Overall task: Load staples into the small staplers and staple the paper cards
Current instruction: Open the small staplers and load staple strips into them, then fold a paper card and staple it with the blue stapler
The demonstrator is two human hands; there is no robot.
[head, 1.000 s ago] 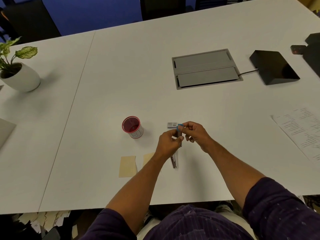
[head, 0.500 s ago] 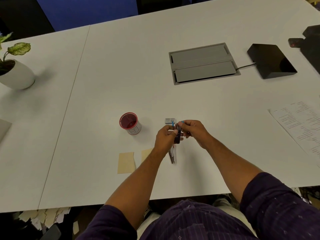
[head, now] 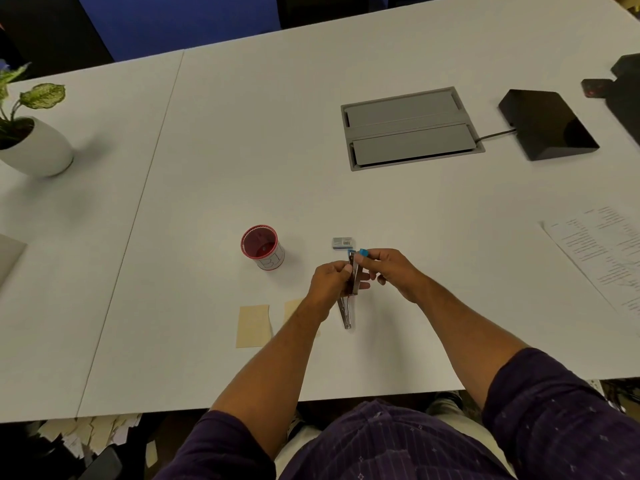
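Metal stapler (head: pixel 353 278) gripped by two hands — left hand (head: pixel 329 282), right hand (head: pixel 389 271) — two cards (head: pixel 253 325).

Both forearms reach forward and meet above the bench, the left hand (head: pixel 329 280) and the right hand (head: pixel 389 271) close together with fingers curled in a pinch.

The red cup (head: pixel 263 251) bears a label reading roughly "B1"; the printed sheet's (head: pixel 602 251) text is illegible.
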